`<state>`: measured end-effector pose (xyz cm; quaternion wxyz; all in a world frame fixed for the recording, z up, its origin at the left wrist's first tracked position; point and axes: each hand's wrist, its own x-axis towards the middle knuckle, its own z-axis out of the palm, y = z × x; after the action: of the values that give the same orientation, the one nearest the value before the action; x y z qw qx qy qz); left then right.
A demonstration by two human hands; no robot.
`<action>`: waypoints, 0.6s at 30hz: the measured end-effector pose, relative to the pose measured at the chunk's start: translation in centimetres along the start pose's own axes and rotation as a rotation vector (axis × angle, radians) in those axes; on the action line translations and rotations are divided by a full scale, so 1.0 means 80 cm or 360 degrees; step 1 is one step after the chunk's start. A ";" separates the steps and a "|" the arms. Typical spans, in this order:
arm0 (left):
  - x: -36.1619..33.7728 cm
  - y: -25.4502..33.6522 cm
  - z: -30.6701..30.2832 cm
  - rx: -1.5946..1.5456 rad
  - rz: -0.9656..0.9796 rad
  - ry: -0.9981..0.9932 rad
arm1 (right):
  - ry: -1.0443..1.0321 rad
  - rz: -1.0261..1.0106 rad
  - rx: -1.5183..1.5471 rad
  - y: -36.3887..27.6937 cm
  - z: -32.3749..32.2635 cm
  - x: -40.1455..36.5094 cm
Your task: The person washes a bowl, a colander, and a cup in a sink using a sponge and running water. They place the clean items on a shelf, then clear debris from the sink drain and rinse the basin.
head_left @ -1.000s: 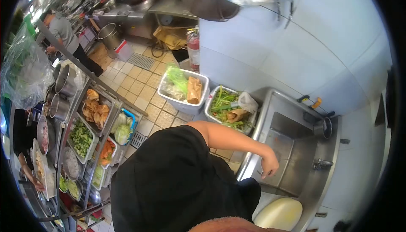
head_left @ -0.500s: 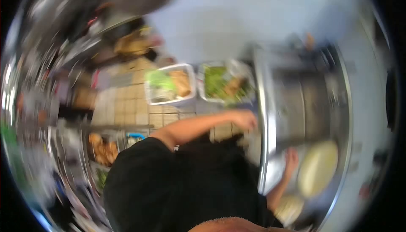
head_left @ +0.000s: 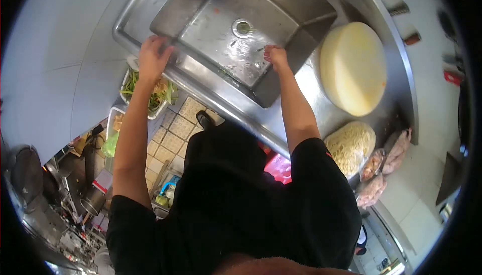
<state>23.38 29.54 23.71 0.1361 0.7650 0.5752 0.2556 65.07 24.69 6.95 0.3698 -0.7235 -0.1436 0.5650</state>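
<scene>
A steel sink [head_left: 206, 34] with a round drain [head_left: 243, 28] fills the upper middle of the view, wet inside. My left hand [head_left: 155, 58] is at the sink's left front rim, thumb apart from the fingers, with nothing visible in it. Over the right part of the basin is my right hand [head_left: 275, 56], its fingers drawn together. Whatever it may hold is too small to make out. A small dark bit [head_left: 260, 49] shows just left of its fingertips.
Right of the basin stand a large pale round block [head_left: 353, 68], a bag of noodles [head_left: 351, 147] and bags of pinkish food [head_left: 371, 190]. Below left are a tub of green trimmings [head_left: 131, 85], a second white tub [head_left: 111, 119] and a black shoe [head_left: 205, 119] on tiles.
The view has turned towards the sink and is sharper. My left hand has moved from beside the counter to the sink rim; my right hand is now over the basin.
</scene>
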 end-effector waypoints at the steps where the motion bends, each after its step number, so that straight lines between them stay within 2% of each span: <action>1: 0.005 -0.012 0.008 -0.0013 -0.0100 0.0017 | -0.0022 0.0040 -0.0010 0.010 0.009 0.029; 4: 0.004 -0.020 0.026 0.0214 -0.0073 0.0105 | 0.0167 -0.0237 -0.0314 0.041 0.063 0.120; 5: 0.010 -0.007 0.024 0.0171 -0.0200 0.0059 | 0.0281 -0.0374 -0.0345 0.063 0.081 0.163; 8: 0.013 -0.010 0.025 0.0208 -0.0375 -0.0090 | 0.0368 -0.0620 -0.0897 0.045 0.129 0.187; 9: 0.017 -0.006 0.024 0.0212 -0.0334 -0.0074 | 0.0274 -0.0648 -0.0936 0.050 0.137 0.204; 12: 0.024 -0.003 0.023 0.0321 -0.0283 -0.0110 | 0.0347 -0.0944 -0.1546 0.097 0.159 0.262; 13: 0.024 -0.004 0.022 0.0328 -0.0285 -0.0135 | 0.0307 -0.0829 -0.1846 0.088 0.163 0.246; 16: 0.023 -0.008 0.020 0.0335 -0.0276 -0.0184 | 0.0370 -0.0918 -0.2196 0.083 0.180 0.233; 17: 0.022 -0.010 0.020 0.0334 -0.0256 -0.0182 | 0.0483 -0.0868 -0.2035 0.076 0.186 0.222; 18: 0.024 -0.011 0.020 0.0332 -0.0231 -0.0177 | 0.0463 -0.0863 -0.1987 0.069 0.192 0.224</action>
<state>23.91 31.75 22.35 0.1056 0.7444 0.6441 0.1410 55.45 37.87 -10.97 0.0282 -0.8078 -0.5662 0.1618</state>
